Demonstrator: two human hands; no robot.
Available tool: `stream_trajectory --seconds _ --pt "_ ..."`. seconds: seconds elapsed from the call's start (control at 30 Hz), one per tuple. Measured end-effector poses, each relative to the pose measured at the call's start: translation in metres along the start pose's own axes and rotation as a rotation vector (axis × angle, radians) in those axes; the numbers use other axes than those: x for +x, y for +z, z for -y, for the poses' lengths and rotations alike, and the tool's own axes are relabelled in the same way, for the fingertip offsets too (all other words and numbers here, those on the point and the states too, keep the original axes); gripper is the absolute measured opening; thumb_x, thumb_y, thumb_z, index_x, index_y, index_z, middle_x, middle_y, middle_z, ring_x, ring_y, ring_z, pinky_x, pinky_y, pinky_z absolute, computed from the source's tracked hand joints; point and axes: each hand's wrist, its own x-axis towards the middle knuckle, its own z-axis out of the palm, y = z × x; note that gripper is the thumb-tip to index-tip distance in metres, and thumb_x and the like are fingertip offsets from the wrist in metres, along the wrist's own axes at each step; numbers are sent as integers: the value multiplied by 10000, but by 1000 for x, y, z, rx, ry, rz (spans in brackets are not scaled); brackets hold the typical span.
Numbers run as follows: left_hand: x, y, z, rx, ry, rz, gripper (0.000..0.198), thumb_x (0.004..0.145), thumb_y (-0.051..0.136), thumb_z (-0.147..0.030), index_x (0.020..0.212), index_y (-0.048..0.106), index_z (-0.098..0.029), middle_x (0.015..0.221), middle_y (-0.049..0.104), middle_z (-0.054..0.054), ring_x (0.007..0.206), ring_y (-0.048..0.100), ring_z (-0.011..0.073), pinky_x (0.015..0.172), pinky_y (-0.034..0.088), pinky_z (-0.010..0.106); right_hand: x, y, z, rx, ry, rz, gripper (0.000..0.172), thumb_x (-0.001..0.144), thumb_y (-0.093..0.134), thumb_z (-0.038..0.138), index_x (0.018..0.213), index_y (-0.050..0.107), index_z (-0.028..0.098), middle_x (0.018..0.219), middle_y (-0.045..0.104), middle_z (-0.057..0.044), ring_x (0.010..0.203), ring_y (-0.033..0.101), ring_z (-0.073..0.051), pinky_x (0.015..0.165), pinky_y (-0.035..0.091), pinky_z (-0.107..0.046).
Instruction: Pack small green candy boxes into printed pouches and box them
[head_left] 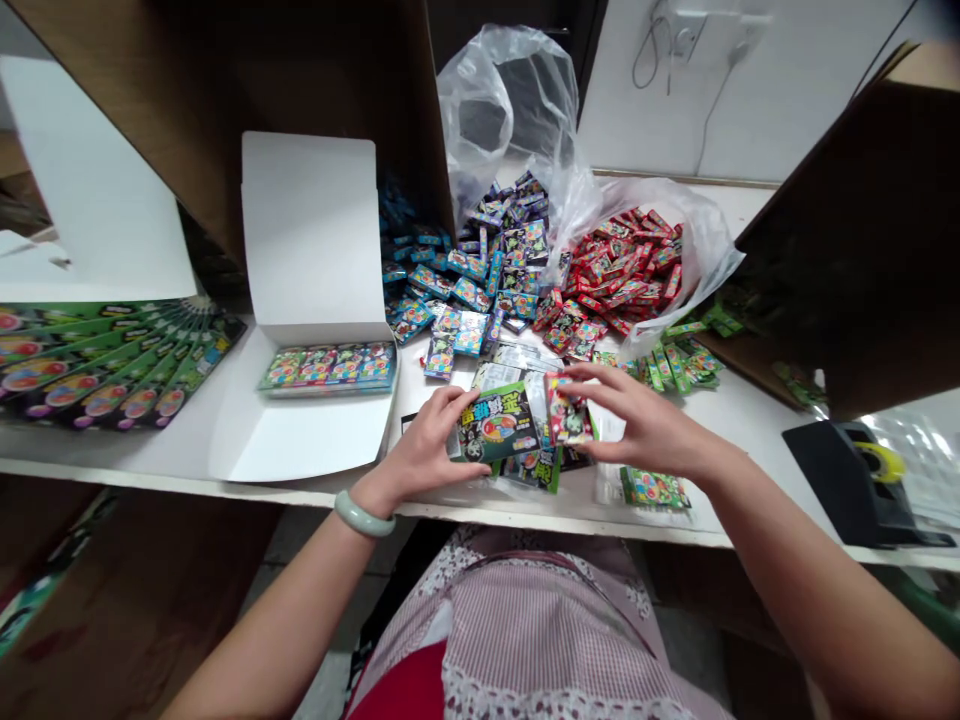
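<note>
**Left hand**: fingers closed around a green printed packet, thumb across its upper edge; jade bangle on the wrist.

**Right hand**: fingers curved and pinching a small red-and-green packet, held just beside the green packet, both raised above the front edge of the counter.

**Handling:** both packets appear light, thin and glossy, likely to slip and bend under a hard squeeze. Best taken by the long edges, between thumb and fingers.

**Under the hands:** loose green packets and clear sleeves, in a scatter.

**Middle of the counter:** a heap of blue packets and a heap of red packets, with a clear plastic bag behind them.

**Left part of the counter:** an open white carton holding a row of packets; beyond it, a fan of printed cards.

**Right corner of the counter:** a black tape dispenser with a yellow tape roll.
</note>
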Motion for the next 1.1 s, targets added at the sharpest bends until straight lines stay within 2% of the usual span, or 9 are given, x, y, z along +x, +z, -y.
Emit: stream_trajectory --seconds 0.13,0.33,0.47,0.57,0.67,0.73,0.83,0.9,1.1 --pt "3 1 -4 13 84 44 978 674 788 -471 1473 264 -262 1319 394 133 1239 433 342 1045 413 553 3 -12 20 -132 -86 207 585 768 694 253 1329 531 250 1349 506 -123 1182 506 -287 977 460 -478" --pt "2 7 -11 -74 81 67 959 665 796 -463 1457 302 -244 1285 413 128 1211 456 322 1018 443 524 12 -7 23 -165 -69 229 546 739 741 256 1256 579 189 1313 533 -164 1168 519 -317 976 462 -495" --pt "-1 10 -13 -85 25 28 961 656 801 -465 1450 305 -250 1286 410 121 1210 459 321 1026 439 520 9 6 25 75 -6 125 689 753 748 401 1338 452 188 1395 468 -175 1257 492 -299 1026 447 -463" --pt "-5 8 -16 -68 -30 -11 978 643 813 -446 1451 292 -265 1281 414 117 1213 460 328 1031 434 530 4 23 34 139 98 -60 519 879 605 380 1350 426 258 1241 614 -127 1248 518 -289 1048 408 -533" --pt "-6 6 -16 -81 -48 -13 997 633 822 -435 1454 280 -270 1294 411 122 1227 457 332 1037 435 524 6 37 37 139 91 -48 466 928 517 365 1381 427 299 1320 597 -113 1376 386 -304 1119 242 -632" --pt "-7 3 -14 -98 -60 -21 1008 628 825 -431 1458 274 -277 1305 410 124 1238 455 334 1041 434 523 16 40 28 182 88 -58 416 938 490 375 1348 486 307 1303 619 -95 1360 415 -293 1123 242 -622" --pt "-11 -1 -9 -109 -107 -54 997 632 823 -408 1458 278 -288 1331 402 127 1263 442 341 1061 414 534 53 33 -6 219 226 -208 307 959 421 373 1140 638 255 990 744 -72 1074 654 -255 982 464 -494" --pt "-16 -4 -5 -121 -140 -62 989 631 824 -405 1454 288 -284 1351 391 131 1280 430 348 1074 402 533 91 28 -35 135 373 -284 297 954 416 352 1050 659 211 940 744 -68 879 704 -214 824 543 -379" --pt "-22 -3 -2 -168 -189 -47 1051 598 837 -452 1463 254 -319 1381 371 132 1285 434 371 1079 408 527 215 27 -90 -64 432 -294 188 839 575 180 1000 671 164 1090 703 -151 1083 614 -276 969 428 -425"
